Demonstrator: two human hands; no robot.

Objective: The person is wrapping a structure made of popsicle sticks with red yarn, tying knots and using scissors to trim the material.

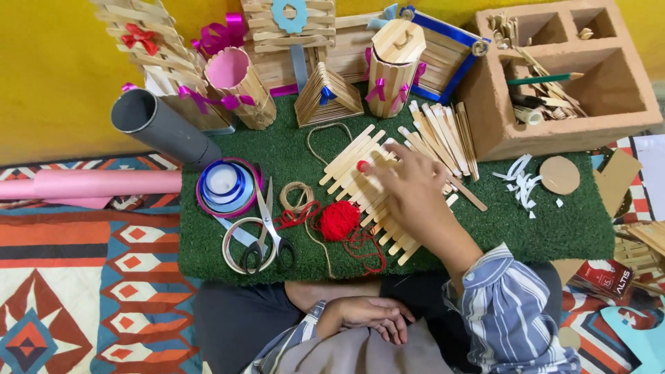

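Scissors (267, 232) on green mat (208, 242), yarn ball (339, 220) beside. Left hand (364, 315) in lap, fingers curled, holds nothing. Right hand (409, 190) flat, fingers spread, on stick panel (360, 166), hiding its middle. Box (526, 138) contents unclear.

A home craft corner on the floor: a patterned rug (76, 277), a green turf mat (554, 228) strewn with ice-cream sticks (443, 131), ribbon rolls (225, 185), scissors (267, 228) and finished stick models (329, 97)

Flat panel of pale wooden craft sticks (367, 183), lying slanted on green turf
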